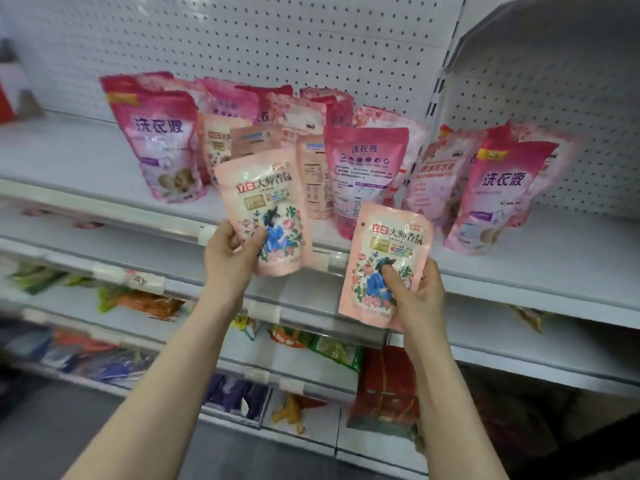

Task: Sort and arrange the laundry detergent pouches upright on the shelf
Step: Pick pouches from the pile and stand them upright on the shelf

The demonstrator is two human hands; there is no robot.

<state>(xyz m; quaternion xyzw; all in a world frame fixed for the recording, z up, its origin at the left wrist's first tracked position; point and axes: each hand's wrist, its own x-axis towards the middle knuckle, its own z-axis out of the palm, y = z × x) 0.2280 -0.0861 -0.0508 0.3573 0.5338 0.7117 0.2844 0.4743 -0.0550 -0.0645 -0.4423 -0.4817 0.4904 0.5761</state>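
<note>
— Nearest first?
— Gripping a pale pink pouch point(263, 195) low down with the left grip point(228, 258); pinching its twin point(388, 244) with the right grip point(422, 292), thumb on the front.
— Why so?
— Probably matching a pair, fronts outward, raised just before the shelf point(86, 157) for standing together.
— Further back?
— Standing and leaning on that shelf: magenta pouches point(159, 140), mixed with pale ones, plus a back-out pouch point(360, 168).
— Unclear?
— Cannot read the overlapped rear row; cannot make out the blurred goods point(329, 348) below.

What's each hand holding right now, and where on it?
The left hand grips one pale pink floral pouch by its lower left part; the right hand pinches a second floral pouch at its lower right edge.
</note>
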